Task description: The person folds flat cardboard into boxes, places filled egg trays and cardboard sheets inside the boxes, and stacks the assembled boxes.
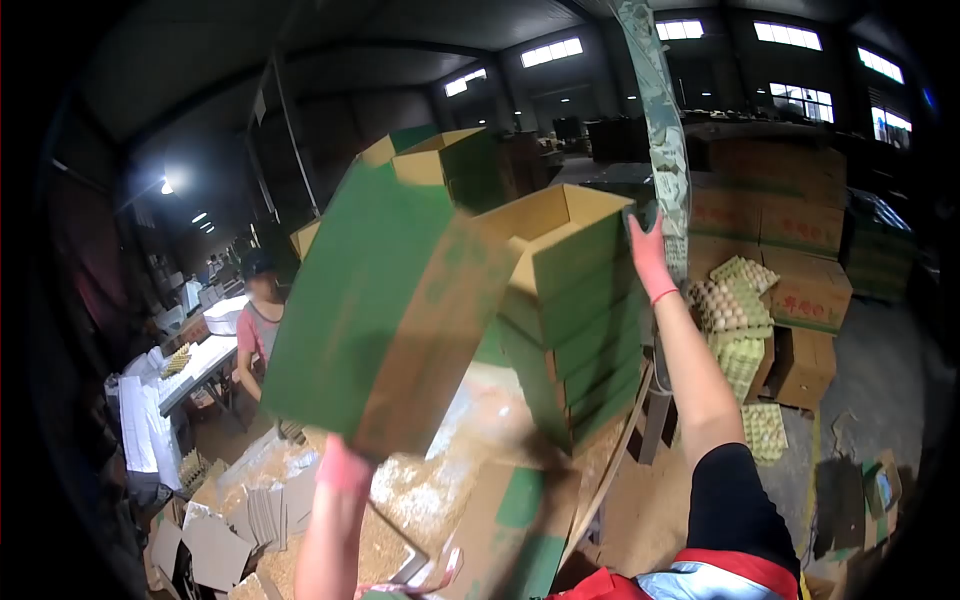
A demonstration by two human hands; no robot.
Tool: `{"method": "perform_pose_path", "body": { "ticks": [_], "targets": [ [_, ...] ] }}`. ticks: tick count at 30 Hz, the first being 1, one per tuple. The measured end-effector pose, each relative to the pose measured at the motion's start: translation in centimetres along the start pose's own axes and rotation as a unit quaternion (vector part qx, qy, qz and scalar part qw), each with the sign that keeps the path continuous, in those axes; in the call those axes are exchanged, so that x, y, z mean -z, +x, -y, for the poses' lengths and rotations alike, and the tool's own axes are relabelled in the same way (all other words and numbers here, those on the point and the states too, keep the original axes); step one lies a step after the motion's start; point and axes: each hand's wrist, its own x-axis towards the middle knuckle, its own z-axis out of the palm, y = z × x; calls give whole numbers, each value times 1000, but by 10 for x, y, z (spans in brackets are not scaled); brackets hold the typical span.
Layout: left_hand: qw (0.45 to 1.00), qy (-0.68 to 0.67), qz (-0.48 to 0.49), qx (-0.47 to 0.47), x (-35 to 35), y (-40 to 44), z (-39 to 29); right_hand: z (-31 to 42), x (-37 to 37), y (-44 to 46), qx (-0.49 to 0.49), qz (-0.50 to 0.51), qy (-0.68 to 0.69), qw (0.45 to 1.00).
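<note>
A large green and brown cardboard box [345, 300] tilts in front of me, blurred by motion. My left hand [345, 465], in a pink glove, is at its lower edge and holds it; the fingers are partly hidden by the box. To the right stands a stack of green open-topped cardboard boxes [590, 310], nested one in another. My right hand [650, 255], in a pink glove with dark fingertips, is beside the top box's right corner, thumb and fingers apart. Whether it touches the corner is hard to tell. More open green boxes [460, 165] rise behind the tilted one.
A wrapped post [660, 110] stands just behind my right hand. Egg trays [735, 310] and brown cartons [800, 280] are piled at right. A person [262, 325] works by a table [205, 365] at left. Flattened cardboard [215, 550] and loose shavings [415, 500] lie below.
</note>
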Motion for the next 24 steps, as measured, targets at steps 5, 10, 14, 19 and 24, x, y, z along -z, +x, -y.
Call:
{"method": "perform_pose_path", "body": {
  "ticks": [5, 10, 14, 19, 24],
  "targets": [
    [993, -87, 9, 76, -144, 188, 16, -9, -6, 24, -247, 249, 390, 851],
    [966, 176, 100, 158, -160, 290, 49, -89, -17, 26, 10, 243, 148, 959],
    [834, 543, 51, -82, -144, 303, 39, -48, 8, 14, 176, 122, -276, 937],
    [472, 797, -131, -353, -54, 209, -7, 30, 44, -91, 101, 119, 102, 982],
    [588, 736, -330, -64, 67, -118, 11, 124, 80, -336, 202, 638, 229, 707]
  ]
}}
